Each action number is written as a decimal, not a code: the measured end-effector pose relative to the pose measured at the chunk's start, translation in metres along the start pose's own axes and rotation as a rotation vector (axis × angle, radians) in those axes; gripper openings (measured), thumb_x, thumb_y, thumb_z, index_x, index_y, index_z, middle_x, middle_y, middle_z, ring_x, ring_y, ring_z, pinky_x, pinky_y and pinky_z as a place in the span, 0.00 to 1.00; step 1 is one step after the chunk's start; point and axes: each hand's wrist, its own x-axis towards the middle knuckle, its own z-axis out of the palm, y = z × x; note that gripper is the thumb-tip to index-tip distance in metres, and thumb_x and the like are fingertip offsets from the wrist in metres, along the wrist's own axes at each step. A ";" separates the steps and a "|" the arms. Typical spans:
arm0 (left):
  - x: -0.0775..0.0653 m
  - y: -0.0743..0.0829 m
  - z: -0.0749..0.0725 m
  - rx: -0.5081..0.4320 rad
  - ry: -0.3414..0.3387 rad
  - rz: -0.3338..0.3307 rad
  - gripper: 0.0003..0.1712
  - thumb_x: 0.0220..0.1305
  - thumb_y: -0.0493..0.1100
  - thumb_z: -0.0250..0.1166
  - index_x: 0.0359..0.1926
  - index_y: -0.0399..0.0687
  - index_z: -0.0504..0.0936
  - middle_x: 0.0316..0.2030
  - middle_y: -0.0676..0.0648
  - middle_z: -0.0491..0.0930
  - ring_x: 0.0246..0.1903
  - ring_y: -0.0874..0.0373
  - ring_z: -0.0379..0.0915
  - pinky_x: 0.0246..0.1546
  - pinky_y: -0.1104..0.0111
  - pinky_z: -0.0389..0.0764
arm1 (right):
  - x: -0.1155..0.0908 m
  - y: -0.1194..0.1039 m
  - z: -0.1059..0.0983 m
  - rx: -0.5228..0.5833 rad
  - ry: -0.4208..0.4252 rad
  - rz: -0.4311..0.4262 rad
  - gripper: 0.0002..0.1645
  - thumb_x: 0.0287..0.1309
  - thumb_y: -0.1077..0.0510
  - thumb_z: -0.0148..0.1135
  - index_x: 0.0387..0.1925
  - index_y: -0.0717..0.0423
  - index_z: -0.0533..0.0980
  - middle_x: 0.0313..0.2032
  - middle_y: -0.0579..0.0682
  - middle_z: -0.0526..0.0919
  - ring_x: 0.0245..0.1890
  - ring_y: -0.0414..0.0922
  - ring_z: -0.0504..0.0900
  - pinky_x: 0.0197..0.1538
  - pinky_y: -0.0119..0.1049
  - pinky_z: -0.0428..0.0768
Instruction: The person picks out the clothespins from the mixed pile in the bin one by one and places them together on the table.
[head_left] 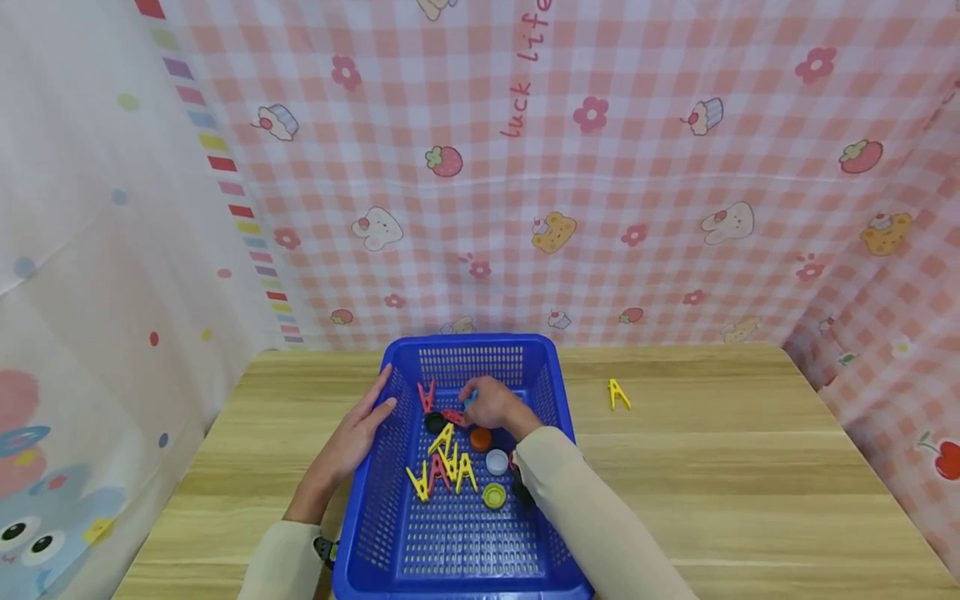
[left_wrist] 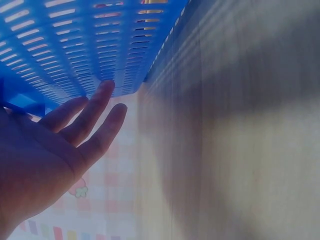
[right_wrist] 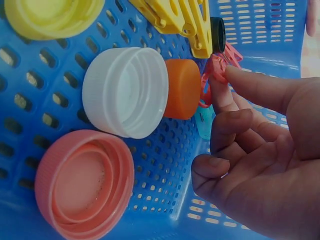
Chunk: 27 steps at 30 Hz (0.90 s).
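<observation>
My right hand [head_left: 491, 403] reaches into the blue plastic basket [head_left: 557, 375]. In the right wrist view its thumb and forefinger pinch a red clothespin [right_wrist: 217, 70], with the other fingers curled. A light-blue piece [right_wrist: 204, 123] shows just behind those fingers. Beside them lie an orange bottle cap [right_wrist: 183, 89], a white cap [right_wrist: 125, 92] and a pink cap [right_wrist: 84, 185]. My left hand [head_left: 364, 427] rests at the basket's left rim, thumb over the edge. Its fingers [left_wrist: 92, 117] extend loosely along the outer wall.
Several yellow clothespins [head_left: 465, 473], a yellow-green cap [head_left: 494, 497] and a black cap [head_left: 435, 423] lie in the basket. One yellow clothespin [head_left: 617, 394] is on the wooden table [head_left: 712, 467] to the right. A checked curtain [head_left: 480, 208] hangs behind the table.
</observation>
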 end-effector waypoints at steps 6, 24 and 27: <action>0.000 0.000 0.000 -0.006 0.002 0.016 0.33 0.79 0.52 0.43 0.79 0.66 0.44 0.79 0.47 0.41 0.75 0.40 0.44 0.71 0.41 0.51 | 0.000 -0.002 -0.001 -0.018 -0.002 -0.018 0.16 0.50 0.67 0.70 0.44 0.60 0.81 0.36 0.51 0.82 0.34 0.45 0.76 0.39 0.37 0.76; 0.001 -0.002 0.000 -0.014 0.002 0.022 0.33 0.79 0.52 0.43 0.79 0.67 0.44 0.79 0.47 0.41 0.75 0.39 0.44 0.70 0.41 0.52 | -0.002 -0.002 -0.002 0.061 -0.012 -0.031 0.19 0.54 0.69 0.64 0.49 0.65 0.81 0.31 0.53 0.86 0.31 0.44 0.81 0.38 0.36 0.80; 0.001 -0.002 0.000 -0.008 0.006 0.021 0.33 0.79 0.52 0.43 0.79 0.67 0.44 0.79 0.47 0.41 0.75 0.39 0.44 0.70 0.41 0.52 | -0.003 -0.003 -0.002 0.070 -0.015 -0.025 0.19 0.54 0.69 0.64 0.50 0.65 0.81 0.30 0.52 0.85 0.30 0.44 0.80 0.37 0.35 0.78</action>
